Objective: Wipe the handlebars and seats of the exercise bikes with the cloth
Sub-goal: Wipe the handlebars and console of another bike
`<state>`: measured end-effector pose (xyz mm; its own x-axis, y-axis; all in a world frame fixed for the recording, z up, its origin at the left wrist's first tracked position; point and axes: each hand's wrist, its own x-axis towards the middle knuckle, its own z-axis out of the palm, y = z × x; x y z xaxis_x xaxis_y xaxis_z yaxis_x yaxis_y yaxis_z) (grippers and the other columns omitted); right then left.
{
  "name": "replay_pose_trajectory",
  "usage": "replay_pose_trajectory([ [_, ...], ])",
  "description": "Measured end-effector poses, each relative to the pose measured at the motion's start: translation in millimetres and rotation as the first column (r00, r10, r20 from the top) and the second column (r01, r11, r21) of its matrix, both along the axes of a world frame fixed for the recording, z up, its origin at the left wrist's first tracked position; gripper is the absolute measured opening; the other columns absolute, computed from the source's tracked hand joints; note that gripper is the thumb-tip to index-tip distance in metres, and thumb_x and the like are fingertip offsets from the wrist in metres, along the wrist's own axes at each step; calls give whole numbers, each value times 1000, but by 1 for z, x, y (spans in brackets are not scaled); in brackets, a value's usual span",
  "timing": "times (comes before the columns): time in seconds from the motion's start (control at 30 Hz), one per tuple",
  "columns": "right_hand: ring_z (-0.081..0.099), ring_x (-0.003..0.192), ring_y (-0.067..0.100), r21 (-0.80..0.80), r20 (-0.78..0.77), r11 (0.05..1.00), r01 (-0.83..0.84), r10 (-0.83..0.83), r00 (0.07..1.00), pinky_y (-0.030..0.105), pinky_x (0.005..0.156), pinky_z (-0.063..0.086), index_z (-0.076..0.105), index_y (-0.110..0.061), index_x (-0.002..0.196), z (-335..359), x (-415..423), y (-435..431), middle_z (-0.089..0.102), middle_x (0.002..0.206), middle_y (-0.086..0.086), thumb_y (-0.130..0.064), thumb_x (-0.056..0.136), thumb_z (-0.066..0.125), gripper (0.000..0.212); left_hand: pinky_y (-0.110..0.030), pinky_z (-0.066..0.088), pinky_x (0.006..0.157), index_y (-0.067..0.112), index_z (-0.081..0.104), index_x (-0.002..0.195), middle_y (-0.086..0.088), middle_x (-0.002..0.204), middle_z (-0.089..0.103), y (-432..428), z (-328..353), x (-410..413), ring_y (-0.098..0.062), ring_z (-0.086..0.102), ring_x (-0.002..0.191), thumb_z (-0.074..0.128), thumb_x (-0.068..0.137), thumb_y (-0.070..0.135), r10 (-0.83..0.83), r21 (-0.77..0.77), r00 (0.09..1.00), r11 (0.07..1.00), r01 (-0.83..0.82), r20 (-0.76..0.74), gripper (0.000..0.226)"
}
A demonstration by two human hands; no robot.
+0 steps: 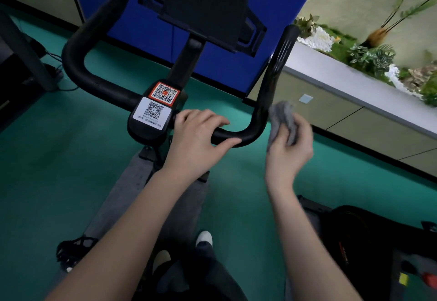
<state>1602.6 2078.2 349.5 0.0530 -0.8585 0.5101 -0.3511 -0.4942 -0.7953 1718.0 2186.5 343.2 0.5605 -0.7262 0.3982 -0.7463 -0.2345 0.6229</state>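
Left hand rests on handlebar; right hand grips cloth.

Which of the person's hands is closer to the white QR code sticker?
Left. The left hand rests on the handlebar just beside the white QR sticker; the right hand, gripping the cloth, is farther off.
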Motion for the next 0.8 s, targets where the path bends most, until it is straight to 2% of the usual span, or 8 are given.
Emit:
replay_pose_trajectory([
  [0.03,61,93,23,77,66,997,32,-37,997,26,86,46,63,1,102,-9,0,12,66,99,12,6,86,53,20,-28,22,101,20,68,101,7,96,65,-4,1,-4,-17,58,97,64,81,51,7,4,1000,1000,-7,19,37],
  [0.17,59,100,16,365,293,931,28,-143,945,21,89,45,55,-11,108,-30,14,56,62,107,4,2,90,56,22,-34,27,105,22,69,103,8,94,69,-21,0,-21,-15,63,93,60,83,48,-6,61,997,998,1,81,34],
  [0.27,61,104,26,545,425,837,-47,-227,876,39,93,50,51,-16,105,-29,25,57,61,112,13,2,91,53,23,-32,28,97,26,70,98,11,88,69,-25,-5,-24,-13,63,85,60,82,47,20,63,995,998,-26,99,28],
  [0.37,61,99,29,672,492,730,-129,-309,814,50,99,47,54,-7,109,-27,28,31,61,114,23,4,93,50,21,-29,27,88,30,70,97,13,86,68,-27,-6,-24,-10,62,82,59,82,49,31,61,995,997,-37,98,27],
  [0.43,61,92,26,707,552,663,-247,-298,779,51,97,48,53,1,114,-28,24,23,63,106,21,4,94,49,21,-27,25,85,32,70,97,14,86,68,-28,-5,-24,-8,62,80,59,81,50,44,51,996,998,-48,83,26],
  [0.53,60,75,20,712,623,560,-425,-224,749,38,73,51,54,0,109,-34,17,35,63,85,10,3,95,48,15,-24,21,83,33,70,97,16,86,67,-28,-4,-25,-7,61,81,59,81,50,58,46,996,997,-61,73,26],
  [0.6,58,71,19,709,658,482,-515,-187,730,31,65,49,55,-1,106,-35,14,44,62,79,9,5,94,49,15,-23,21,84,34,70,97,17,86,66,-29,-4,-25,-6,60,82,57,82,51,59,47,996,997,-62,72,27],
  [0.8,65,72,18,684,706,361,-633,-111,700,27,65,56,59,0,104,-33,6,33,68,80,10,7,93,46,18,-24,22,85,34,70,99,17,88,66,-29,-2,-26,-6,60,82,56,82,51,62,56,996,996,-65,65,28],
])
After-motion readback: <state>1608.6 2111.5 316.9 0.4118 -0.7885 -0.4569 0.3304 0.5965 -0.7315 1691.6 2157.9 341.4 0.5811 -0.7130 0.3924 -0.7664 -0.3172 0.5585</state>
